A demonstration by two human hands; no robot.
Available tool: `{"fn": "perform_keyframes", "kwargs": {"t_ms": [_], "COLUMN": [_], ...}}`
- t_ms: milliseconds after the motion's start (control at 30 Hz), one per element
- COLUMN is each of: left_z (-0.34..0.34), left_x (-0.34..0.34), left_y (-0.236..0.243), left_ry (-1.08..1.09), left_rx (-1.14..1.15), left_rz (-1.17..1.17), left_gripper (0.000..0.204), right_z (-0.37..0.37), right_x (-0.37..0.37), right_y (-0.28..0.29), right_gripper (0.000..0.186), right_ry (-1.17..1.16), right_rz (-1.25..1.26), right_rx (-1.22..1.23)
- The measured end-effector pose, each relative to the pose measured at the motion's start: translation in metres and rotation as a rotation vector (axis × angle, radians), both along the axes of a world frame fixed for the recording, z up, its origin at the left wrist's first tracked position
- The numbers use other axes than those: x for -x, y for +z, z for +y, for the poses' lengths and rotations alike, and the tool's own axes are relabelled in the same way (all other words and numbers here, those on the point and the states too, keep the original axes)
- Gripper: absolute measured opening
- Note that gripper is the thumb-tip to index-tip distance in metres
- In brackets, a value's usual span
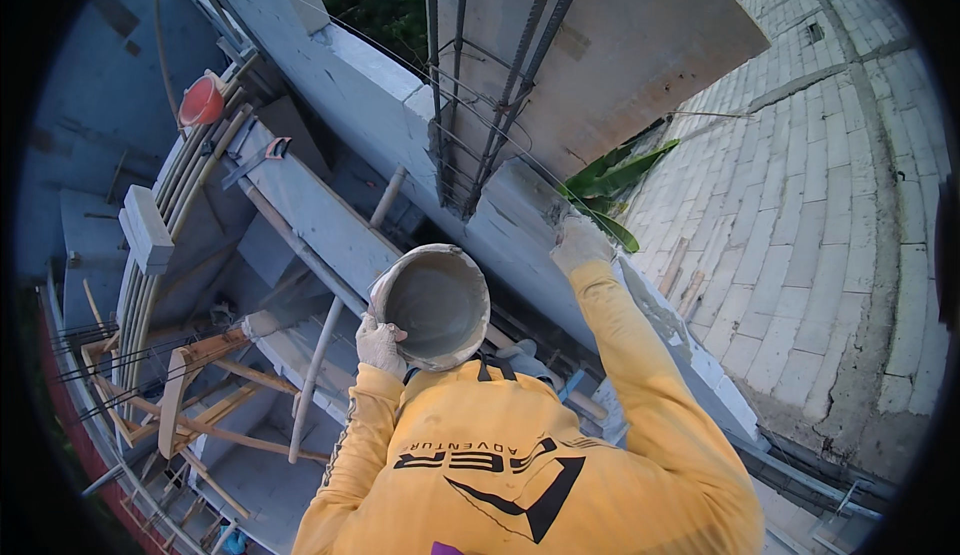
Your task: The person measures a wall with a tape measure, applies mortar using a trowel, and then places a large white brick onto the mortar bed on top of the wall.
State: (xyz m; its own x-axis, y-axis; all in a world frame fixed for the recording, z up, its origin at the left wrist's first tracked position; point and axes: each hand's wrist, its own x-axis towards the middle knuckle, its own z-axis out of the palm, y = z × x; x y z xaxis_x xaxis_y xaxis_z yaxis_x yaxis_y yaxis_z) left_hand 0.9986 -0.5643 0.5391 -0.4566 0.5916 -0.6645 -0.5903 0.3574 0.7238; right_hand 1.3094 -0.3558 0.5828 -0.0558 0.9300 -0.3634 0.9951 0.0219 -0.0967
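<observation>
My left hand (381,344), in a pale work glove, grips the rim of a round bucket (479,300) on its left side. Wet grey mortar (430,307) lies inside, and the bucket is held tilted in front of my chest. On the far right, my gloved right hand (583,244) reaches out to the top of a light block wall (515,225). Its fingers look curled, and whatever they hold is hidden. Just left of that hand, a tied rebar column (500,105) rises out of a gap in the wall.
A large formwork panel (640,45) stands behind the rebar. Below left are wooden scaffold poles (190,170), a red bucket (201,102), stacked pale blocks (147,230) and a board with a handsaw (278,148). Green leaves (615,180) and a paved surface (800,185) lie beyond the wall.
</observation>
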Motion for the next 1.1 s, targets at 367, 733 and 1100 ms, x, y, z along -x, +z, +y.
{"fn": "perform_keyframes", "kwargs": {"t_ms": [367,733,1100], "left_z": [0.040,0.002,-0.032], "left_x": [0.051,0.054,0.056], "left_y": [-0.013,-0.002,0.037], "left_ry": [-0.074,0.162,0.262], "left_rx": [-0.069,-0.179,-0.178], "left_rz": [0.012,-0.165,-0.112], "left_gripper": [0.047,0.040,0.039], "right_z": [-0.088,-0.073,0.086], "right_x": [0.036,0.088,0.096], "right_y": [0.016,-0.002,-0.063], "right_gripper": [0.039,0.024,0.019], "right_ry": [0.070,-0.035,-0.611], "right_rz": [0.470,0.843,0.691], "right_rx": [0.285,-0.002,-0.513]}}
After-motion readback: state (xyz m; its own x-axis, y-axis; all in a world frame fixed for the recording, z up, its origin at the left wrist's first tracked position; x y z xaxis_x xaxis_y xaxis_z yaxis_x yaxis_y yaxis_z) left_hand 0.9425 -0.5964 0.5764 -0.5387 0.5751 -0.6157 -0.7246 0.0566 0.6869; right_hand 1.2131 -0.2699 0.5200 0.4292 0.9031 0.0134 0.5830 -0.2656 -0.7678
